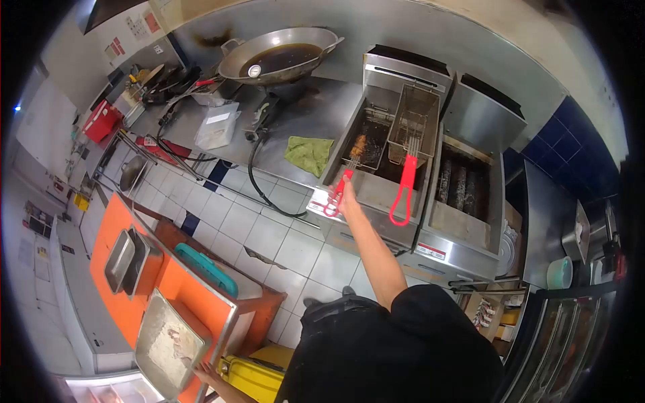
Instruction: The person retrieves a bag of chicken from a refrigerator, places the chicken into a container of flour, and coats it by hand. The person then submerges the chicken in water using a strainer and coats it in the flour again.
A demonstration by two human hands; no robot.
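Our right hand (346, 195) clamps a red handle (349, 174); left hand (207, 374) at tray (191, 324), finger state we cannot tell; fryer label (431, 251) illegible.

No readable text — fryer labels (431, 251), wall notices (115, 48) — too small.

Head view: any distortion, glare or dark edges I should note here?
Head view: strong fisheye bending, plain in the rack at lower right; head view: black, rounded corners; head view: pale shine on the wok; head view: right hand at the red handle reads clearly, while the left hand sits small near the bottom edge.
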